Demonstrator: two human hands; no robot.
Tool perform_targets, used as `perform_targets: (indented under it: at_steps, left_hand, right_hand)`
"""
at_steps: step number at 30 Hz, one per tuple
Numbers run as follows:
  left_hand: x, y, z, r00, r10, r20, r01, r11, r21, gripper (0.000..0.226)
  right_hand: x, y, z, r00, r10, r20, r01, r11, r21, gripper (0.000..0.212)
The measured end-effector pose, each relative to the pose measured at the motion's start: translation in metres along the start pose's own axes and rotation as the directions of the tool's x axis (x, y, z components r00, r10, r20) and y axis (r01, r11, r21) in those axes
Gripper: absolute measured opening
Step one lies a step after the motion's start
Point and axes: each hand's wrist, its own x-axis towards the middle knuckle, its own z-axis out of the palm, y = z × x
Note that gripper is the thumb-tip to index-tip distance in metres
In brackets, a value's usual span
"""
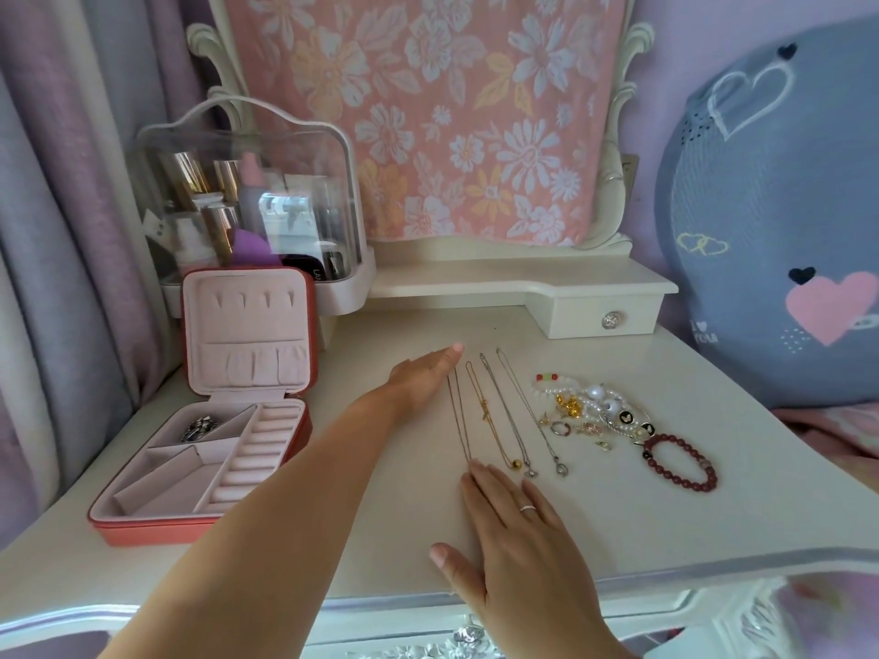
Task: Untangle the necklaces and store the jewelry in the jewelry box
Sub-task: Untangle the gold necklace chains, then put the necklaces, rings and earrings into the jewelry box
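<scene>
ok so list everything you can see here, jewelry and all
jewelry box: 1, coral with pink lining, open, table left
silver piece: 1, silver, box's back left compartment
necklaces: 4, silver and gold, side by side mid table
mixed pile: 1, pearl, gold, black pieces, right of necklaces
bead bracelet: 1, dark red, beside the pile
organiser: 1, clear, behind the box
drawer: 1, cream, back right
cloth: 1, pink floral, at the back
cushion: 1, grey-blue with hearts, far right
curtain: 1, lilac, far left
table: 1, cream, under everything
left hand: 1, flat, by leftmost necklace's far end
right hand: 1, flat, ringed, at its near end
</scene>
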Motion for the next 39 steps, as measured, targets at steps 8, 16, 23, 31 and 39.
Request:
perform_targets:
  at_steps: [8, 16, 23, 31, 39]
  left_hand:
    - [-0.024, 0.005, -0.01, 0.998, 0.038, 0.056, -0.034, 0.996, -0.079, 0.077]
    - [-0.092, 0.003, -0.06, 0.986, 0.169, -0.009, -0.169, 0.986, -0.014, 0.065]
    - [-0.148, -0.053, -0.111, 0.959, 0.151, -0.241, -0.164, 0.986, -0.035, 0.064]
    - [-0.184, -0.128, -0.149, 0.928, -0.012, -0.373, -0.056, 0.984, -0.171, 0.05]
    - [-0.189, -0.147, -0.142, 0.949, -0.227, -0.217, 0.045, 0.782, -0.622, 0.063]
  right_hand:
    - [-0.002, 0.004, 0.003, 0.994, -0.074, -0.084, 0.075, 0.997, 0.014, 0.069]
    - [0.013, -0.019, -0.011, 0.983, -0.106, -0.148, 0.151, 0.926, 0.347, 0.084]
    - [0.042, -0.086, -0.002, 0.988, -0.157, 0.003, 0.126, 0.805, 0.579, 0.076]
    - [0.064, -0.134, 0.004, 0.978, -0.198, 0.063, 0.092, 0.682, 0.726, 0.049]
    - [0.076, -0.137, 0.016, 0.976, -0.217, 0.036, 0.117, 0.653, 0.748, 0.043]
